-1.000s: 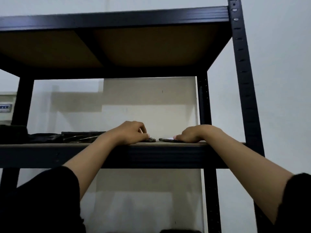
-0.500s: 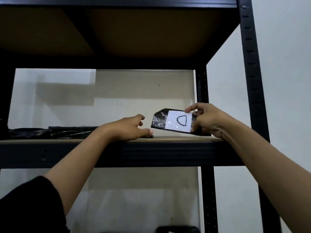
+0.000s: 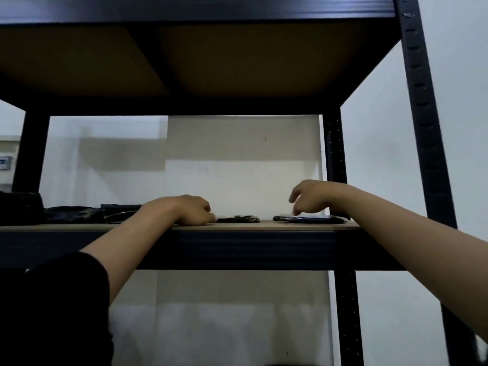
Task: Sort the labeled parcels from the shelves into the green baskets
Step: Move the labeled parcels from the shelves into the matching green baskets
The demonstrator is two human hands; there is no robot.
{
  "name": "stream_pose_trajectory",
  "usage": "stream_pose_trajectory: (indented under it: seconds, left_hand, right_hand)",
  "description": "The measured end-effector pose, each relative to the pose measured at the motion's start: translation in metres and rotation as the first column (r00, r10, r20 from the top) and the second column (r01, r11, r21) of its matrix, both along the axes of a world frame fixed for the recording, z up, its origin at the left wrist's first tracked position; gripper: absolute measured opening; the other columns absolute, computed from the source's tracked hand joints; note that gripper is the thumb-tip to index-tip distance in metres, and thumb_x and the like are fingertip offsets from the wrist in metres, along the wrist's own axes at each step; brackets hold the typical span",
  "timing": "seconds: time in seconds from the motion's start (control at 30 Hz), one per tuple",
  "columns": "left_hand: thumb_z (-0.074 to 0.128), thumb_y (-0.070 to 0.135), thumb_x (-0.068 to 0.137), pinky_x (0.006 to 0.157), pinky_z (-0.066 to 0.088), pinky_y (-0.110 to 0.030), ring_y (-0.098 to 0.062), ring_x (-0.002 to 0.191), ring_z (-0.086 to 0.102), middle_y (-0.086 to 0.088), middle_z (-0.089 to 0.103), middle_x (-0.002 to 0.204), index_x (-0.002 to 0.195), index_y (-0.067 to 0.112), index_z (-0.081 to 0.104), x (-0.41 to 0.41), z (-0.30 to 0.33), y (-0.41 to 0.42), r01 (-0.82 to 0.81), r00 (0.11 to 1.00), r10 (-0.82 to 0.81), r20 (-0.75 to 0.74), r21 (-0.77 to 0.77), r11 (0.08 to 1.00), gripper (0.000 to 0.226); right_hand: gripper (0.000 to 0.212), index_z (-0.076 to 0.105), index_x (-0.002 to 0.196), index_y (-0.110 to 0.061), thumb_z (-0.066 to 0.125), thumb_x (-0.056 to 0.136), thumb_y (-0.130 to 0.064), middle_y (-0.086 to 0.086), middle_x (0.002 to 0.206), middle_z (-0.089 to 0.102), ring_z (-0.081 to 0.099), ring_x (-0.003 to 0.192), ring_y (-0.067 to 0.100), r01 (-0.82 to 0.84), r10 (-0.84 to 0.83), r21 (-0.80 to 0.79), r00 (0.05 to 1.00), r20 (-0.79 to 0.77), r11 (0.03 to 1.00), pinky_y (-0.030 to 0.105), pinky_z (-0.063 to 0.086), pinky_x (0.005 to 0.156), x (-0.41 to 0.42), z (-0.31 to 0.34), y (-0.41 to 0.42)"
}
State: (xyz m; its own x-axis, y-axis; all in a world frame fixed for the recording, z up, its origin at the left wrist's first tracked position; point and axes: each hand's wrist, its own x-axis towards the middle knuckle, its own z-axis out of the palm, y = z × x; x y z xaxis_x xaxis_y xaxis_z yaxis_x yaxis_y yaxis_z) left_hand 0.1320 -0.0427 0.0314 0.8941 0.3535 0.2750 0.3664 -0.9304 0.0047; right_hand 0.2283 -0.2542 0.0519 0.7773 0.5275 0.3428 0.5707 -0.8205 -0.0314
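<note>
Back flat on the shelf board (image 3: pixel 264 225), black labeled parcel (image 3: pixel 309 219) just under loosely open, empty right hand (image 3: pixel 314 198), lying lengthwise left-right.

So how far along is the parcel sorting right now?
No green basket is in view, so nothing looks sorted. The left hand rests on the shelf at a flat black parcel; the right hand hovers with loose fingers over another parcel. More dark parcels remain on the left.
</note>
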Motion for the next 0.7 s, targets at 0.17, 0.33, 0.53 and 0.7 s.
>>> stream_pose_trajectory:
  seconds: [0.17, 0.33, 0.53, 0.7]
  left_hand:
    - [0.037, 0.037, 0.097, 0.109, 0.028, -0.033, -0.022, 0.135, 0.035, -0.004, 0.037, 0.148, 0.140, 0.013, 0.039, 0.005, -0.002, 0.002, 0.011, 1.000, -0.010, 0.018, -0.060, 0.998, 0.049]
    - [0.038, 0.037, 0.096, 0.112, 0.027, -0.033, -0.021, 0.137, 0.033, -0.003, 0.034, 0.150, 0.141, 0.016, 0.037, 0.007, -0.003, 0.009, 0.005, 0.998, 0.000, 0.068, -0.072, 0.997, 0.049]
    - [0.043, 0.039, 0.094, 0.112, 0.029, -0.037, -0.023, 0.136, 0.034, -0.004, 0.033, 0.151, 0.144, 0.017, 0.030, 0.014, -0.003, 0.018, 0.000, 0.996, 0.009, 0.091, -0.100, 0.995, 0.056]
    - [0.054, 0.027, 0.088, 0.111, 0.031, -0.034, -0.021, 0.135, 0.037, -0.003, 0.038, 0.148, 0.143, 0.021, 0.033, 0.014, -0.004, 0.017, 0.058, 0.989, -0.038, 0.144, -0.140, 0.988, 0.059]
  right_hand:
    - [0.052, 0.023, 0.149, -0.009, 0.038, 0.101, -0.024, 0.006, 0.157, 0.022, 0.021, 0.143, 0.024, -0.187, 0.174, -0.089, 0.975, -0.137, 0.978, 0.033, 0.020, 0.112, -0.015, 0.002, 0.054]
    - [0.047, 0.043, 0.138, -0.003, 0.034, 0.101, -0.030, 0.012, 0.147, 0.038, 0.036, 0.135, 0.028, -0.168, 0.142, -0.142, 0.974, -0.177, 0.976, 0.038, 0.028, 0.111, -0.004, -0.006, 0.081]
    - [0.026, 0.067, 0.106, -0.007, 0.067, 0.086, -0.023, 0.006, 0.094, 0.066, 0.061, 0.087, 0.021, -0.284, 0.306, 0.147, 0.939, -0.158, 0.947, 0.030, 0.050, 0.079, 0.004, 0.000, 0.068]
    - [0.029, 0.066, 0.101, -0.008, 0.069, 0.076, 0.008, 0.008, 0.077, 0.063, 0.057, 0.063, 0.018, -0.272, 0.354, 0.317, 0.904, -0.238, 0.908, 0.030, 0.054, 0.064, -0.001, 0.002, 0.046]
